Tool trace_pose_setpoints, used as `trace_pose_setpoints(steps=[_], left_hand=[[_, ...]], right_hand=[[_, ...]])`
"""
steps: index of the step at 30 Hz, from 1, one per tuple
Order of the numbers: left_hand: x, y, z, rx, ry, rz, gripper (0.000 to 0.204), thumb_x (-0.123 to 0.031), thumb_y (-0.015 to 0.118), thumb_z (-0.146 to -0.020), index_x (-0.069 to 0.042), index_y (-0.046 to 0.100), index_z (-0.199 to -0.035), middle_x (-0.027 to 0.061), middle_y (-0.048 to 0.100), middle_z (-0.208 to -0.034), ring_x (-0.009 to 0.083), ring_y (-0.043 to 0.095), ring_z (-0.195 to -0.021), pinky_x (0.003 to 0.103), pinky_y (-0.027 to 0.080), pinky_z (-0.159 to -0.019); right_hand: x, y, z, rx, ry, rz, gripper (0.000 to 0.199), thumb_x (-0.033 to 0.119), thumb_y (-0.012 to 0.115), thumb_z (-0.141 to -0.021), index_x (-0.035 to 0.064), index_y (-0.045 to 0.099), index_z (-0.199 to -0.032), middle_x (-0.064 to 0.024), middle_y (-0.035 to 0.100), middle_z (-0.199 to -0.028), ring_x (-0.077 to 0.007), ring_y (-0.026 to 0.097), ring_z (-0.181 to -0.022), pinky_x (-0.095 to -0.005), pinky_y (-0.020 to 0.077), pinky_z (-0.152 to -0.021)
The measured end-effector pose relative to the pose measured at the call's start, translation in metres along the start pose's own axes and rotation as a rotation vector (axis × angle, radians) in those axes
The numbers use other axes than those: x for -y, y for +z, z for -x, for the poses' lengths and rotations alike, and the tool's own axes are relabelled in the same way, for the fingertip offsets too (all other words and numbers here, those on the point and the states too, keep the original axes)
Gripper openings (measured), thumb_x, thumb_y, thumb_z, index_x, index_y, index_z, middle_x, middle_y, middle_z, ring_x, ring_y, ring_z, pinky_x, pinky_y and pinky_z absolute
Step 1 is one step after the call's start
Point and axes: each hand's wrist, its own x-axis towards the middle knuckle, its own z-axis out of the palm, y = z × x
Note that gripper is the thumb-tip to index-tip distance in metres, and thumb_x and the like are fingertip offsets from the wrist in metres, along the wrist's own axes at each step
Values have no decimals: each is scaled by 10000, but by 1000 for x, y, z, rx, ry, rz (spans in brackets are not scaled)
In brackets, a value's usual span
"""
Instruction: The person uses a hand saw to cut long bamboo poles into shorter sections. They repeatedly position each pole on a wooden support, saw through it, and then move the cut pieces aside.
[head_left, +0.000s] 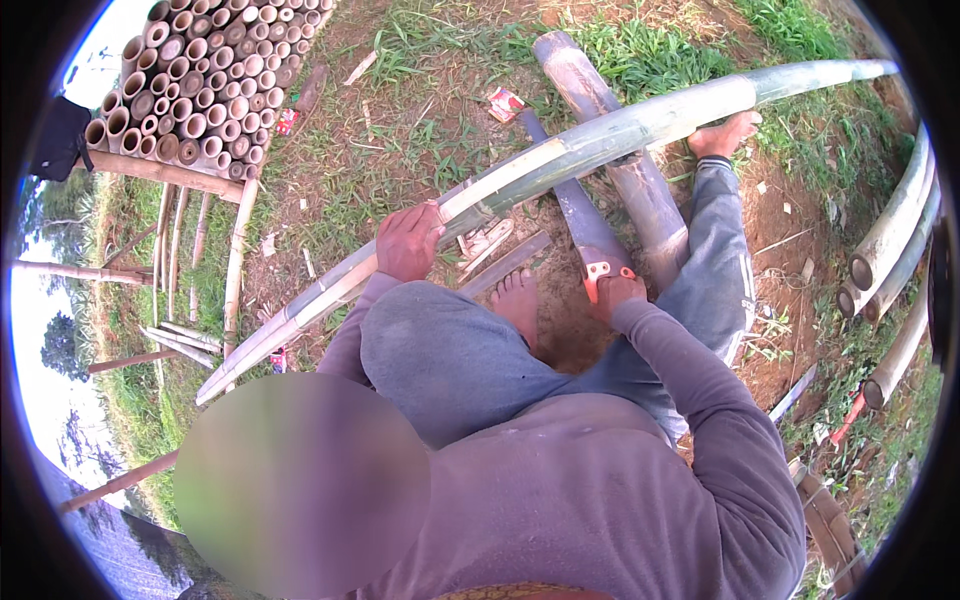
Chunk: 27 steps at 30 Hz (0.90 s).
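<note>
A long green bamboo pole [640,125] runs slantwise across in front of me, with a pale stripped band along part of it. My left hand [408,242] grips it left of my bent knee, fingers closed over its upper side. My right hand [618,293] is closed round the orange handle of a handsaw [588,225]. The saw's dark blade points away from me and crosses the pole; its middle is hidden by the pole, and its tip shows beyond. A thicker bamboo log [645,205] lies under the pole. My right foot [728,135] is against the pole's near side.
Cut bamboo sections [200,90] are stacked on a bamboo rack [240,215] at far left. Several bamboo poles [895,240] lie at right. A blade [793,393] and a red-handled tool [848,418] rest on the ground nearby. Bamboo offcuts [505,262] lie beside my left foot [516,303].
</note>
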Motion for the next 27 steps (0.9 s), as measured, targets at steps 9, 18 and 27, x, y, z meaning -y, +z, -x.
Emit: trace_pose_setpoints(steps=[9, 18, 27], left_hand=[[-5, -2, -3, -9, -1, -7, 452, -201, 830, -860, -36, 737, -1270, 97, 767, -1220, 271, 717, -1133, 426, 517, -1011], [-4, -4, 0, 35, -20, -35, 438, -201, 823, -869, -39, 740, -1267, 99, 766, -1219, 277, 718, -1118, 430, 518, -1010], [-4, -6, -4, 54, 1, -28, 462, -222, 807, -886, -40, 718, -1301, 108, 754, -1254, 288, 709, -1142, 436, 516, -1009]], right_hand=[[-33, -109, 187, -623, -392, -300, 443, 304, 830, -811, 85, 699, -1173, -135, 760, -920, -323, 742, -843, -470, 492, -824], [-141, -147, 342, -700, -142, -1183, 647, 486, 883, -882, -65, 713, -1175, -64, 735, -1003, -148, 688, -913, -292, 532, -805], [-32, -91, 158, -994, -231, -1374, 471, 134, 779, -990, -59, 651, -1400, -210, 709, -1367, -264, 689, -1262, -382, 537, -1078]])
